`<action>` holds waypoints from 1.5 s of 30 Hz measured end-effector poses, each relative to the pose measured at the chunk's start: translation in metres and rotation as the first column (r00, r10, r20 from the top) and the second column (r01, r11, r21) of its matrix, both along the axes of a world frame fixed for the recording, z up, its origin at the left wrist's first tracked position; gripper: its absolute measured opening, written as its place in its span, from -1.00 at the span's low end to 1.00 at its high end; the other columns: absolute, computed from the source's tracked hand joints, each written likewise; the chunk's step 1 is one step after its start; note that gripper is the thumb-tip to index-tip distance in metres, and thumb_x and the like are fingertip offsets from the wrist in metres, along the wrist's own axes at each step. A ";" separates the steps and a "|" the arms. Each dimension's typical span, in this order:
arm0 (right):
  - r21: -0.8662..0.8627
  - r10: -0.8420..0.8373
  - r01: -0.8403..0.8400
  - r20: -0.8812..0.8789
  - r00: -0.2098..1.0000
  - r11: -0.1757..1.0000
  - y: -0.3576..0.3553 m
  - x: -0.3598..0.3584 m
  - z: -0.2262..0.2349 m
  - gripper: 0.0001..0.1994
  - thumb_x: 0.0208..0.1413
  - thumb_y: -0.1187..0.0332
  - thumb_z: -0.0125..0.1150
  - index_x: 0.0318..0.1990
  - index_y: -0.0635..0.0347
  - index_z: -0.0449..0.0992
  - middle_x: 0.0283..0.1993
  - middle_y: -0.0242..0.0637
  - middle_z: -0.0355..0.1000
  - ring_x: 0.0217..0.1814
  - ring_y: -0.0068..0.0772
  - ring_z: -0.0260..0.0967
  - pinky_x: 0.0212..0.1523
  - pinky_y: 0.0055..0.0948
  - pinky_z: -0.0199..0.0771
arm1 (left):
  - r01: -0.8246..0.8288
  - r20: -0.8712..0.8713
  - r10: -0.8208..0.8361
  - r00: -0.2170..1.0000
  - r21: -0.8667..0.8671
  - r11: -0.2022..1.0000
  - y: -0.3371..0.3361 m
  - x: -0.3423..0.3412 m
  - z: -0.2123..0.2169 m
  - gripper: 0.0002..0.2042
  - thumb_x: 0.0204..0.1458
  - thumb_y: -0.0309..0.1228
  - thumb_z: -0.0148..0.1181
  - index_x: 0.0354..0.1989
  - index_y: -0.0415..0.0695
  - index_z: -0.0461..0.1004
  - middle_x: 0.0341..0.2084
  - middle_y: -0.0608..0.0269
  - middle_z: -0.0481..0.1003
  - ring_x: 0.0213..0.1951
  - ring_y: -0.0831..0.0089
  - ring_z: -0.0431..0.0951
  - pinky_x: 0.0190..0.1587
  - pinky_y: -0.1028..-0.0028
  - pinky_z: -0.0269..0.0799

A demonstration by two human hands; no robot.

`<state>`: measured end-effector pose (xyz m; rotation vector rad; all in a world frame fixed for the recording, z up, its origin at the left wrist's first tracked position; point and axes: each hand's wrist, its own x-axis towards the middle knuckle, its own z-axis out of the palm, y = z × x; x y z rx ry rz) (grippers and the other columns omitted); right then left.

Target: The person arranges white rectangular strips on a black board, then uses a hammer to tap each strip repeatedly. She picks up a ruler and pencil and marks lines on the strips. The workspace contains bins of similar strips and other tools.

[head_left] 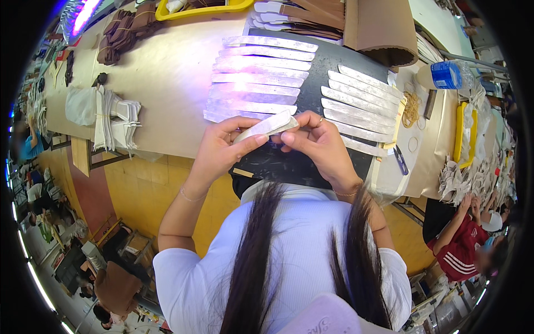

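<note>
Left hand (222, 147) and right hand (317, 142) each grip one end of a silver strip (266, 126); more strips (261, 75) lie on the dark board (289, 161). A yellow tray (200, 11) on the desk (167, 72) holds pale pieces.

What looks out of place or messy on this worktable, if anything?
Nothing stands out. The silvery strips lie fanned in two orderly rows on the dark mat, and both hands hold one strip between them.

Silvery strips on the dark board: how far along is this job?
Done: two fanned rows of long silvery strips lie on the dark board, left row and right row. In hand: the left hand and right hand pinch one more strip. Left: the pictures show no pile still waiting.
</note>
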<state>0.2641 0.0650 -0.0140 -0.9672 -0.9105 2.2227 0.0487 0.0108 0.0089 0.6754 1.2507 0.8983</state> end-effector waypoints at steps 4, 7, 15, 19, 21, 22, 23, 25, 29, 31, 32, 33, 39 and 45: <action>-0.037 0.011 -0.012 -0.036 0.999 0.999 0.003 0.003 0.014 -0.75 0.20 0.43 0.31 -0.06 0.28 0.40 -0.09 -0.28 0.53 -0.04 -0.59 0.49 0.04 -0.55 0.50 | 0.116 -0.248 -0.036 0.968 0.317 0.941 -0.002 0.004 -0.009 -0.70 0.07 -0.51 0.36 -0.02 -0.31 0.56 -0.30 0.30 0.54 -0.25 0.62 0.49 -0.23 0.64 0.37; 0.051 0.023 -0.021 -0.053 0.998 0.999 0.000 0.007 0.001 -0.77 0.23 0.42 0.27 -0.05 0.25 0.36 -0.06 -0.23 0.52 -0.02 -0.52 0.49 0.06 -0.51 0.50 | 0.130 -0.208 -0.055 0.977 0.369 0.920 -0.003 0.009 -0.007 -0.73 0.17 -0.46 0.25 -0.03 -0.37 0.54 -0.26 0.24 0.44 -0.30 0.54 0.49 -0.20 0.60 0.40; 0.318 -0.208 0.229 -0.099 0.973 0.920 0.005 0.060 0.045 -0.80 0.29 0.28 0.18 -0.18 0.19 0.35 -0.31 -0.27 0.38 -0.44 -0.48 0.42 -0.50 -0.51 0.47 | 0.134 -0.195 -0.092 0.976 0.213 0.968 -0.001 -0.027 0.002 -0.74 0.28 -0.33 0.13 -0.13 -0.31 0.59 -0.35 0.30 0.51 -0.40 0.61 0.50 -0.38 0.59 0.43; 0.583 -0.337 0.119 0.281 0.899 0.804 0.003 0.124 0.088 -0.88 0.22 0.43 0.22 -0.28 0.33 0.53 -0.40 -0.29 0.47 -0.49 -0.60 0.39 -0.48 -0.62 0.39 | 0.317 -0.417 -0.280 0.865 0.021 0.948 0.004 -0.039 0.018 -0.78 0.24 -0.34 0.17 -0.22 -0.26 0.61 -0.45 0.30 0.52 -0.54 0.48 0.51 -0.42 0.52 0.41; 0.583 -0.322 -0.068 0.539 0.779 0.809 -0.004 0.127 0.091 -0.89 0.19 0.43 0.27 -0.30 0.32 0.55 -0.38 -0.28 0.51 -0.48 -0.58 0.40 -0.46 -0.59 0.40 | 0.455 -0.565 -0.367 0.739 0.017 0.890 0.009 -0.023 0.015 -0.83 0.18 -0.38 0.20 -0.26 -0.24 0.60 -0.48 0.23 0.52 -0.51 0.35 0.53 -0.39 0.42 0.42; 0.570 -0.295 -0.160 0.620 0.727 0.806 -0.005 0.120 0.076 -0.89 0.18 0.43 0.28 -0.30 0.31 0.56 -0.38 -0.27 0.53 -0.48 -0.56 0.41 -0.44 -0.57 0.41 | 0.503 -0.641 -0.385 0.664 0.002 0.864 0.007 -0.014 0.013 -0.86 0.15 -0.41 0.22 -0.28 -0.23 0.60 -0.49 0.20 0.52 -0.49 0.29 0.55 -0.37 0.37 0.42; 0.548 -0.270 -0.249 0.696 0.665 0.798 -0.008 0.111 0.059 -0.89 0.16 0.43 0.30 -0.29 0.30 0.57 -0.37 -0.26 0.54 -0.48 -0.54 0.42 -0.42 -0.55 0.43 | 0.584 -0.765 -0.294 0.572 0.129 0.801 0.000 -0.006 -0.003 -0.87 0.13 -0.45 0.22 -0.29 -0.27 0.57 -0.49 0.15 0.47 -0.45 0.30 0.48 -0.31 0.34 0.39; 0.623 -0.311 -0.426 0.738 0.599 0.656 -0.018 0.093 0.027 -0.90 0.08 0.43 0.34 -0.31 0.24 0.57 -0.37 -0.23 0.46 -0.37 -0.20 0.45 -0.30 -0.37 0.45 | 0.589 -0.828 -0.185 0.530 0.202 0.783 -0.005 0.012 -0.022 -0.89 0.11 -0.46 0.23 -0.32 -0.26 0.57 -0.46 0.12 0.46 -0.37 0.20 0.47 -0.26 0.29 0.37; 0.707 -0.468 -0.463 0.704 0.535 0.534 -0.032 0.076 -0.014 -0.91 0.02 0.39 0.37 -0.36 0.12 0.57 -0.36 -0.33 0.40 -0.29 -0.26 0.40 -0.23 -0.32 0.32 | 0.549 -0.874 0.001 0.486 0.307 0.778 -0.012 0.029 -0.037 -0.93 0.06 -0.47 0.27 -0.35 -0.21 0.57 -0.42 0.18 0.43 -0.30 0.17 0.43 -0.21 0.26 0.32; 0.737 -0.549 -0.518 0.672 0.496 0.434 -0.030 0.072 -0.022 -0.91 -0.01 0.36 0.39 -0.37 0.05 0.58 -0.37 -0.39 0.40 -0.26 -0.33 0.37 -0.17 -0.32 0.25 | 0.533 -0.888 0.070 0.455 0.334 0.777 -0.015 0.032 -0.041 -0.94 0.04 -0.47 0.29 -0.35 -0.18 0.58 -0.42 0.20 0.42 -0.29 0.19 0.42 -0.18 0.25 0.29; 0.752 -0.563 -0.522 0.654 0.505 0.404 -0.031 0.071 -0.024 -0.89 -0.02 0.37 0.40 -0.35 0.04 0.58 -0.37 -0.39 0.40 -0.25 -0.33 0.36 -0.14 -0.31 0.22 | 0.534 -0.894 0.097 0.437 0.344 0.772 -0.017 0.033 -0.043 -0.94 0.03 -0.47 0.30 -0.35 -0.16 0.58 -0.42 0.22 0.42 -0.28 0.21 0.41 -0.16 0.24 0.28; 0.766 -0.579 -0.528 0.632 0.515 0.366 -0.030 0.071 -0.025 -0.87 -0.04 0.37 0.42 -0.33 0.03 0.58 -0.36 -0.39 0.39 -0.24 -0.33 0.35 -0.12 -0.31 0.19 | 0.532 -0.898 0.131 0.420 0.360 0.766 -0.018 0.034 -0.044 -0.94 0.03 -0.47 0.31 -0.34 -0.14 0.58 -0.42 0.23 0.42 -0.28 0.22 0.41 -0.15 0.22 0.26; 0.812 -0.714 -0.511 0.533 0.454 0.280 -0.039 0.077 -0.037 -0.75 -0.13 0.25 0.50 -0.28 -0.06 0.56 -0.26 -0.46 0.36 -0.15 -0.31 0.30 -0.03 -0.21 0.08 | 0.570 -0.906 0.278 0.318 0.417 0.708 -0.021 0.033 -0.056 -0.78 -0.04 -0.37 0.40 -0.20 -0.06 0.60 -0.15 0.20 0.45 -0.05 0.18 0.39 0.00 0.13 0.23; 0.770 -0.710 -0.524 0.594 0.379 0.364 -0.053 0.113 -0.034 -0.64 -0.22 0.09 0.52 -0.26 -0.10 0.55 -0.21 -0.45 0.35 -0.08 -0.29 0.27 -0.02 -0.19 0.05 | 0.666 -0.932 0.226 0.284 0.361 0.652 -0.020 0.031 -0.066 -0.39 0.04 -0.17 0.34 0.31 0.06 0.36 0.42 0.03 0.10 0.43 -0.05 0.02 0.38 -0.11 -0.08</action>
